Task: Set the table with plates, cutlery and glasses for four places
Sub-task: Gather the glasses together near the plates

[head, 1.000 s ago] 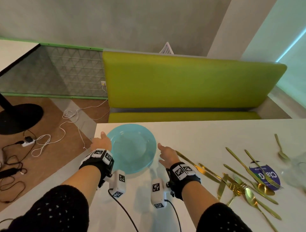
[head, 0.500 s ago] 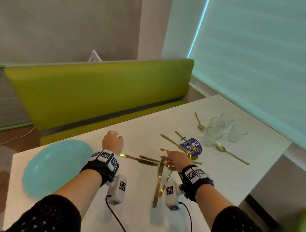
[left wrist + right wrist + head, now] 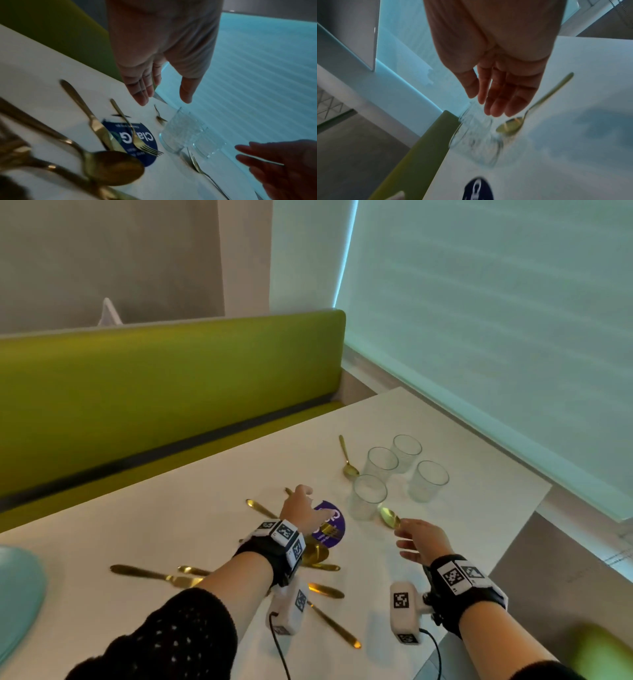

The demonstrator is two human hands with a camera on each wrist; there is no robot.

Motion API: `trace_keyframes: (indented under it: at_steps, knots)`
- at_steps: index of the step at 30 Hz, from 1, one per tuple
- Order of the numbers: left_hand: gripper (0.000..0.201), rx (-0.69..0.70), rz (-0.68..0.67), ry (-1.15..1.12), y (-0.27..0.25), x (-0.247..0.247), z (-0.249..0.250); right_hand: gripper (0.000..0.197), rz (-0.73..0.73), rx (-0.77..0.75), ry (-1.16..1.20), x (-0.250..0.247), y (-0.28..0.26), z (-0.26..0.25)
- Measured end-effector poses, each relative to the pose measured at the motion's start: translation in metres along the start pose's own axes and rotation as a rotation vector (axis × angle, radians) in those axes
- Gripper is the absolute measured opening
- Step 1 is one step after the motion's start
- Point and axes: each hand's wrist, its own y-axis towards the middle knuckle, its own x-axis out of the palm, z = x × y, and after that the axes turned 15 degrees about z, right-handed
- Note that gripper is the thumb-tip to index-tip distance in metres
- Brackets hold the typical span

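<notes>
Four glasses (image 3: 399,470) stood clustered toward far right of white table (image 3: 205,484), upright, near one another; nearest glass (image 3: 368,497) just beside purple round sticker (image 3: 330,523).

From left to right:

- Turquoise plate (image 3: 19,594) at left table edge, cut off by frame, well apart from glasses.
- Gold knife (image 3: 154,576) flat on table right of plate, partly hidden under left forearm.
- More gold cutlery scattered and overlapping beneath left wrist: large spoon (image 3: 113,167), knife (image 3: 85,112) and fork (image 3: 135,133) crossing sticker.
- Left hand (image 3: 301,508) held above cutlery pile and sticker, fingers (image 3: 142,86) straight and together, thumb spread apart, nothing gripped, no contact with any item seen.
- Small gold spoon (image 3: 347,460) beyond sticker, just left of glasses.
- Gold spoon (image 3: 389,517) beside base of nearest glass, bowl toward glass, handle hidden behind right hand in head view.
- Right hand (image 3: 423,541) held over that spoon, fingers (image 3: 501,100) extended and loosely together, pointed at nearest glass, nothing held; contact with spoon or glass could not be told.

Behind table: green bench (image 3: 164,378). At right: pale window blind (image 3: 496,320). Glasses unobstructed except by both spoons lying close by.
</notes>
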Motion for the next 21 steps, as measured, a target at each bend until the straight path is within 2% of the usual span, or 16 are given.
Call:
trace_keyframes:
  at_steps: [6, 13, 16, 21]
  knots:
    - [0.088, -0.021, -0.072, 0.039, 0.027, 0.072, 0.02, 0.011, 0.03, 0.006, 0.031, -0.023, 0.055, -0.011]
    - [0.103, -0.036, -0.036, -0.026, 0.048, 0.111, 0.022, 0.013, 0.005, 0.013, 0.048, -0.022, 0.084, -0.007]
    - [0.105, -0.029, -0.024, -0.088, 0.052, 0.119, 0.021, 0.014, -0.006, 0.013, 0.049, -0.017, 0.095, -0.008]
    - [0.09, 0.034, 0.009, -0.084, 0.054, 0.13, 0.018, 0.01, -0.029, 0.0, 0.046, -0.005, 0.104, -0.013]
